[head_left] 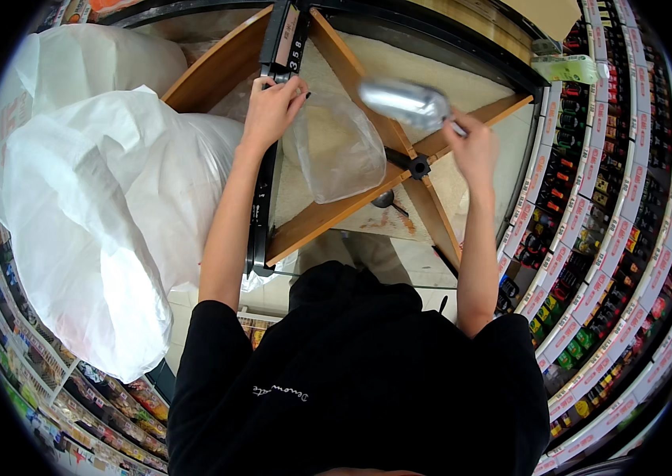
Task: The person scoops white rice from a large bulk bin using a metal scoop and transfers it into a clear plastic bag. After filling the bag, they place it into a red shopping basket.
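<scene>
My left hand (276, 110) pinches the upper edge of a clear plastic bag (345, 160), close to the black post of a divided bin. The bag hangs over a compartment of pale grain, which looks like rice; whether any is inside the bag I cannot tell. My right hand (474, 146) grips the handle of a shiny metal scoop (404, 102), blurred by motion and raised above the bin. The scoop lies apart from the bag, to its upper right. Pale grain (365, 50) lies beneath the scoop in the far compartment.
Wooden dividers (336, 208) meet at a black hub (419, 168). A second, dark scoop (383, 199) rests in the near compartment. Large white plastic bags (104, 196) bulge at the left. Curving shelves of bottled goods (585, 238) stand at the right. A green packet (568, 68) sits by the bin's far-right corner.
</scene>
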The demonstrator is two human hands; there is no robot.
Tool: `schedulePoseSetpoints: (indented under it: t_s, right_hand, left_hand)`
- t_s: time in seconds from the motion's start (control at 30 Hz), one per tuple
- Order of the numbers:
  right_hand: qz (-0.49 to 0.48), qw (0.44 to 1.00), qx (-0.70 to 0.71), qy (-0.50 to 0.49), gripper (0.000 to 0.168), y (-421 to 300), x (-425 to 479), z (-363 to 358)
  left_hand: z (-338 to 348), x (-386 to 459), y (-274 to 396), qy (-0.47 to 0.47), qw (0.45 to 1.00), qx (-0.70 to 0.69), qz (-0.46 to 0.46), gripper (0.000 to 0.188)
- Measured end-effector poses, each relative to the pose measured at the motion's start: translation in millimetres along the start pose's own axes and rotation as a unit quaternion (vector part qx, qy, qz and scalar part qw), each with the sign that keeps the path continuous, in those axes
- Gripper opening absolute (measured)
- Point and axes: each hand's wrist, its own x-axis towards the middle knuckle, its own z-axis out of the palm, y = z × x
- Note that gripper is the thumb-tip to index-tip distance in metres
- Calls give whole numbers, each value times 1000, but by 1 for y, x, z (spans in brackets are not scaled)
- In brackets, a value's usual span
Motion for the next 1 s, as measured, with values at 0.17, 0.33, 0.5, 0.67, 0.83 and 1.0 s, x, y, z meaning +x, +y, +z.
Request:
schedulePoseSetpoints:
  t_s: [0.17,0.33,0.5,0.67,0.83,1.0]
  right_hand:
    - [97,981,-167,-20,29,58,39,18]
    - [162,965,-200,-56,31,94,71,85]
    - [141,977,-151,-58,34,123,102,149]
    - [165,980,-97,-57,34,95,122,194]
    - [239,969,-15,-67,33,84,118,211]
    - [287,956,28,-49,31,100,97,189]
  left_hand:
    - [-1,1,0,-15,1000,-9,-18,8]
    - [-7,4,4,-48,998,20,-28,9]
    - [-8,7,7,-54,998,13,-30,9]
    - [-9,7,8,-60,997,29,-38,9]
    - [-7,7,7,-50,998,31,-31,9]
    - [-5,6,6,-39,999,25,-24,10]
